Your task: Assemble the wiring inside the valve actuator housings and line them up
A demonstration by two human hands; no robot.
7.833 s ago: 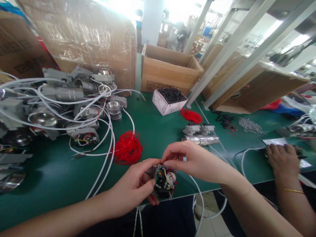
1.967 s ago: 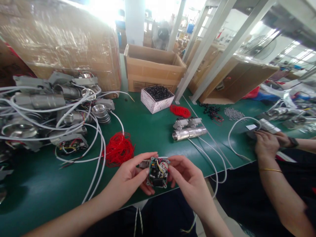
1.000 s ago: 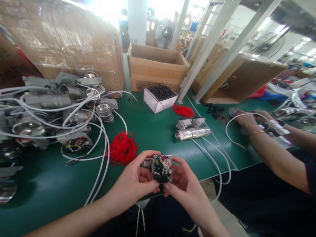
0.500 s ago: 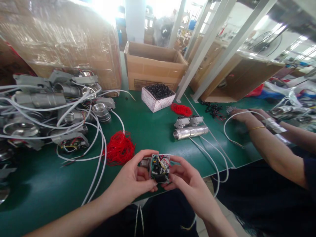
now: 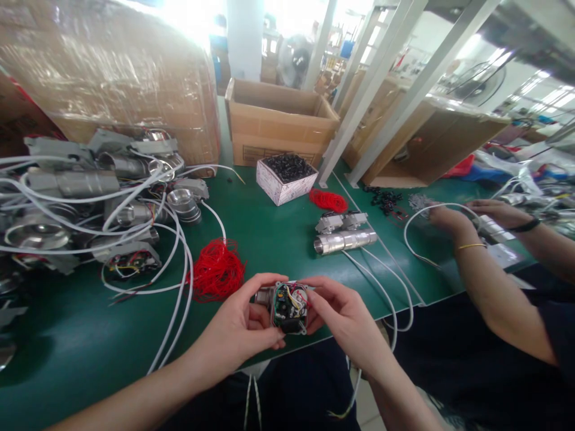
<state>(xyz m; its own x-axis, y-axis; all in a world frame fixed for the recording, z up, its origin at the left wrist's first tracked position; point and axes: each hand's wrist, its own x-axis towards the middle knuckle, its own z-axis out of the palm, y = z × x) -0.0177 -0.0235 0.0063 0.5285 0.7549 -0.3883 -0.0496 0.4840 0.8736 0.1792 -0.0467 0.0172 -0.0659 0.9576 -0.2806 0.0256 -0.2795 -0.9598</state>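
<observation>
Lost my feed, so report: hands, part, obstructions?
Left hand and right hand both grip open wired module. Red wire bundle beside it, apart.

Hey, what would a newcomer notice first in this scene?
The open unit, its coloured wires bared, is held between the left hand and right hand at the near edge of the green table. Just behind it lies a bright red tangle, and at left a pile of grey units laced with white cables.
</observation>
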